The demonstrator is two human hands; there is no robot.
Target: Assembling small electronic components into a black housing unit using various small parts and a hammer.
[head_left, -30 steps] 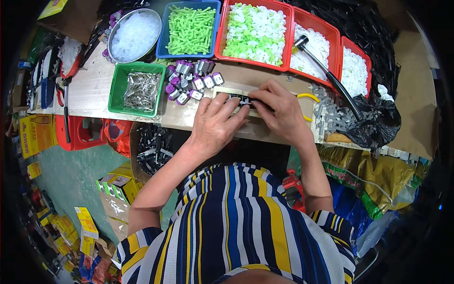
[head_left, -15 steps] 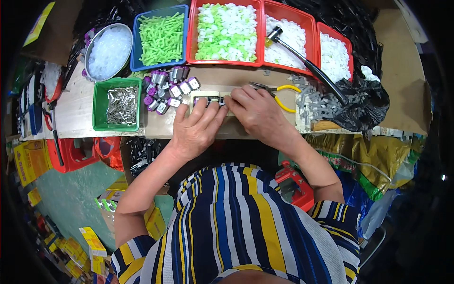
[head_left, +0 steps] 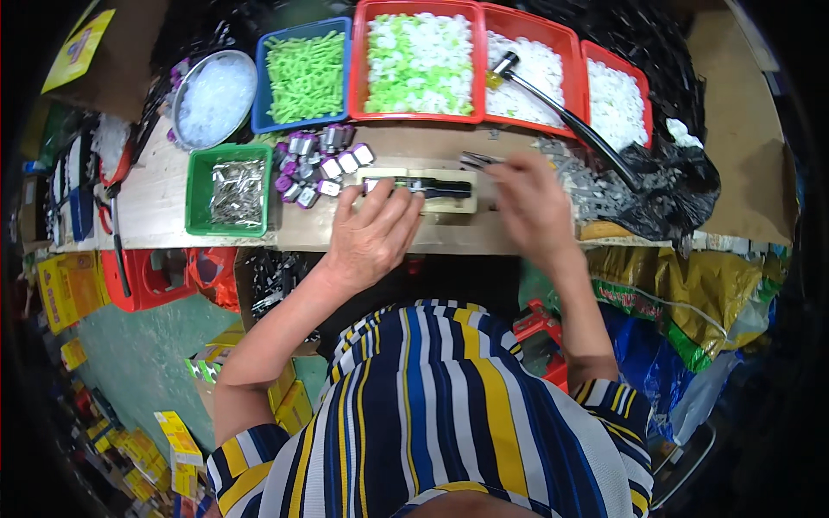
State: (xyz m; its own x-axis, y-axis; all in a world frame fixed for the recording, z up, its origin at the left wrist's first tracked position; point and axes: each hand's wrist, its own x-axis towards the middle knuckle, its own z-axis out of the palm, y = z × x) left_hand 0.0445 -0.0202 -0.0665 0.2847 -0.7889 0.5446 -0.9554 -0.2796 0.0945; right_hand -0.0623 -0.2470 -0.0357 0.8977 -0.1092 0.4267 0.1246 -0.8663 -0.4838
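A cream block-shaped fixture [head_left: 462, 205] lies on the bench in front of me, with a long black part [head_left: 449, 186] set along its groove. My left hand [head_left: 371, 242] rests at the fixture's left end, fingertips pressed down on the black part. To the right, my right hand [head_left: 537, 211], slightly blurred, closes over the pliers [head_left: 480, 160]. Their dark jaws stick out to the left of my fingers, while their yellow handles are hidden under the hand. Just left of the fixture lies a pile of purple-and-silver small parts [head_left: 304, 168].
A green bin [head_left: 192, 194] holds metal pins. Behind stand a metal bowl [head_left: 252, 108], a blue bin [head_left: 259, 78] of green pieces and red bins [head_left: 361, 60] of white and green pieces. A hammer [head_left: 574, 123] leans across a red bin, near a black plastic bag [head_left: 678, 194] and grey pieces [head_left: 587, 190].
My right hand has left the fixture and moved right onto the pliers, uncovering the black part. My left hand stays on the fixture. The whole view has shifted slightly.
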